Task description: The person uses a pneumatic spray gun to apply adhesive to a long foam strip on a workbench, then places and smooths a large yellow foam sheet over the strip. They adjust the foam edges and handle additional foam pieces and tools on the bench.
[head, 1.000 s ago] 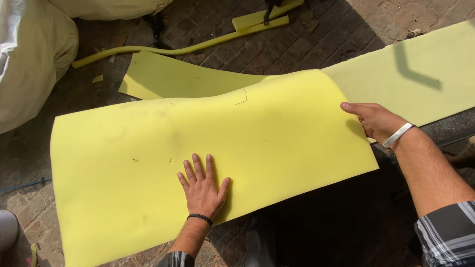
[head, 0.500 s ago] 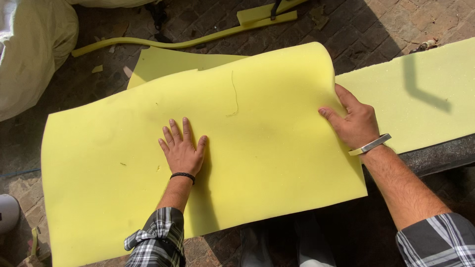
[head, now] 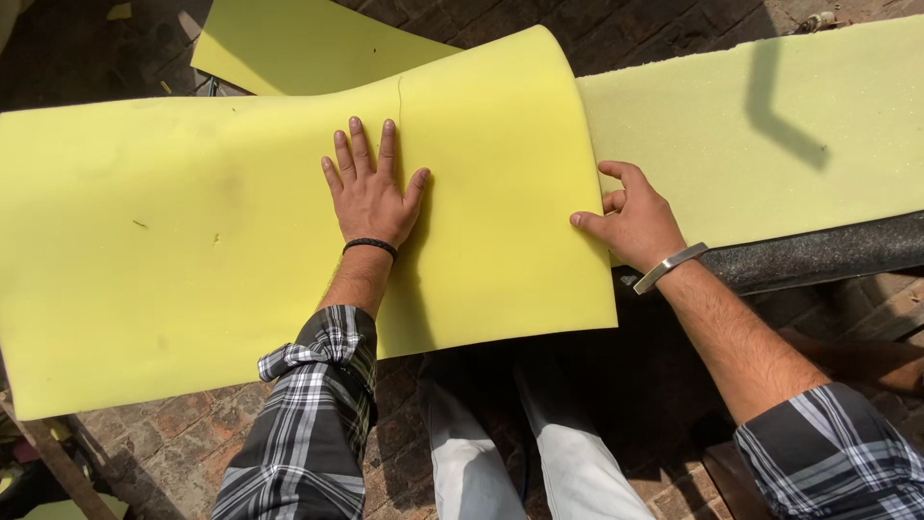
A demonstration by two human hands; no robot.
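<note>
Head camera looks straight down on our two hands working a large yellow foam sheet (head: 221, 221), which fills the left and centre of the frame and sags over the near edge of the surface. Our left hand (head: 371, 193) lies flat on the sheet at frame centre, fingers spread and released, palm pressing down; a black wristband (head: 370, 247) circles the wrist above a plaid sleeve (head: 308, 424). Our right hand (head: 635, 220), right of centre, grasps the sheet's right edge, thumb on top and fingers curled around the edge; a metal bracelet (head: 669, 267) sits on that wrist. To the right, a paler foam slab (head: 751, 144) runs to the upper right corner, resting on a dark surface (head: 818, 258). Another yellow foam piece (head: 298, 48) lies in the upper left, partly under the big sheet. Brick paving (head: 192, 414) shows along the bottom, with our white trousers (head: 500, 453) at bottom centre.
</note>
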